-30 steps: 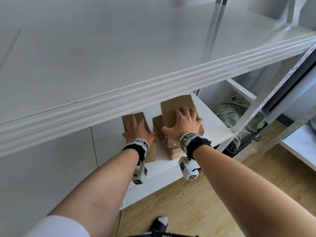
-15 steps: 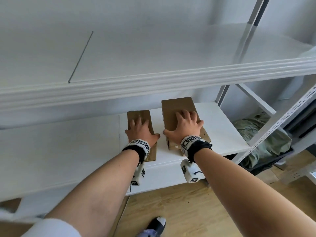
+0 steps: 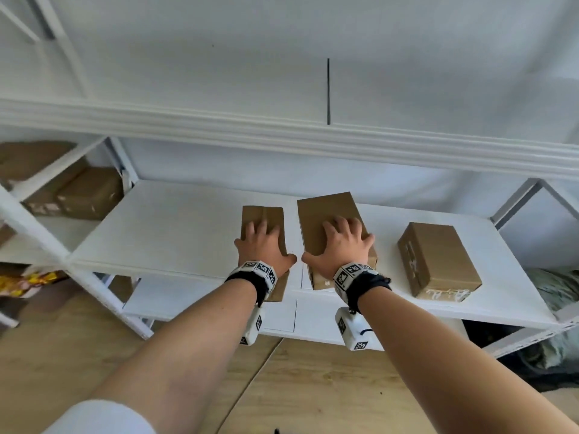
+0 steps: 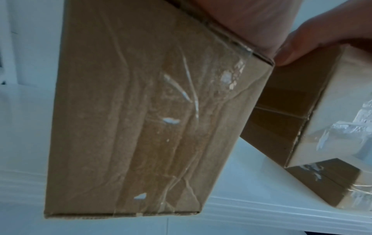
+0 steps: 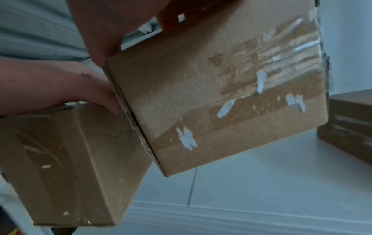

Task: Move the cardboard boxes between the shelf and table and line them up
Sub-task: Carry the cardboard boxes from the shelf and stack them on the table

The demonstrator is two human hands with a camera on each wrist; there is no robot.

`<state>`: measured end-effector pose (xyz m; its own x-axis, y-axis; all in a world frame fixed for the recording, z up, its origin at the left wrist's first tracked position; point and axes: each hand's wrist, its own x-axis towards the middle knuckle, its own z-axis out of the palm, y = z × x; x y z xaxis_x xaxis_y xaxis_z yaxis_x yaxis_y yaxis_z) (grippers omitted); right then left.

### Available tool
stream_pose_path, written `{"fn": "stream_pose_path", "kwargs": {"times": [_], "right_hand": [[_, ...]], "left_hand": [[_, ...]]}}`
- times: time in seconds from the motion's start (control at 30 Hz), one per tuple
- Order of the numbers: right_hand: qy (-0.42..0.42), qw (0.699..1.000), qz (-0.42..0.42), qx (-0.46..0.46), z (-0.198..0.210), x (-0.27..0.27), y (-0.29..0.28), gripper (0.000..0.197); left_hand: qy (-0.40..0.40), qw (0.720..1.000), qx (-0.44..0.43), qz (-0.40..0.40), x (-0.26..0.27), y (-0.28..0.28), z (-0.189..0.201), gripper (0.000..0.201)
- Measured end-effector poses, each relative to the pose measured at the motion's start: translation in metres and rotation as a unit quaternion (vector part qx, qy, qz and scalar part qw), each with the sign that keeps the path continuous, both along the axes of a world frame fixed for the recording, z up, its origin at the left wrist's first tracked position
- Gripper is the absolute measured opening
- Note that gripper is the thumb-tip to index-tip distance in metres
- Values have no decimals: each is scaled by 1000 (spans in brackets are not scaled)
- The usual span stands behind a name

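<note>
Two taped cardboard boxes are in my hands over the lower white shelf (image 3: 172, 230). My left hand (image 3: 263, 249) grips the narrow box (image 3: 263, 214) from above, fingers spread on top and thumb on its right side. Its near end overhangs the shelf's front edge. My right hand (image 3: 341, 245) grips the wider box (image 3: 326, 208) the same way. In the right wrist view this box (image 5: 221, 95) is tilted, its lower corner off the shelf, and the narrow box (image 5: 70, 159) is beside it. The left wrist view shows the narrow box's taped end (image 4: 141, 111). A third box (image 3: 438, 261) lies on the shelf to the right.
The upper shelf board (image 3: 282, 133) juts out above the boxes. More cardboard boxes (image 3: 91, 192) sit in the rack at far left. A green sack (image 3: 557, 289) lies low at the right. Bare shelf stretches left of the narrow box. Wooden floor (image 3: 313, 386) is below.
Both hands have carried their boxes left along the lower shelf, away from its right end. The third box now shows at the right, and the left rack has come into view.
</note>
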<state>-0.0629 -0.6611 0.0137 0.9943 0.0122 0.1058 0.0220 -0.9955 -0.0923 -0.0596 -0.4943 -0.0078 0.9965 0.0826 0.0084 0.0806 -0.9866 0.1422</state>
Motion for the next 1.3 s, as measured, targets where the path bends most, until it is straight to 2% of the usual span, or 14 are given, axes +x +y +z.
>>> {"fn": "stream_pose_path", "kwargs": {"times": [0.37,0.47,0.5,0.57,0.77,1.0,1.3], "right_hand": [[9,998,55,8,-13,-17,236,84],[17,998,58,26,-16,-26,269,83],[31,997,69,13,-21,-31,326,83],[38,996,77,18,-24,-37,331,83],[65,990,128,-4,-37,-39,400,83],[85,975,204,-12,-59,-36,467,84],[107,968,222,-50,-76,-56,571,90]], "left_hand": [[25,998,2,52,-40,236,-9,81],[24,998,16,52,-49,271,-14,81],[40,997,4,69,-60,326,-21,82],[47,996,20,69,-66,332,-27,83],[71,992,19,106,-83,394,-46,85],[77,980,-2,183,-102,453,-60,79],[84,976,-28,201,-122,555,-77,79]]}}
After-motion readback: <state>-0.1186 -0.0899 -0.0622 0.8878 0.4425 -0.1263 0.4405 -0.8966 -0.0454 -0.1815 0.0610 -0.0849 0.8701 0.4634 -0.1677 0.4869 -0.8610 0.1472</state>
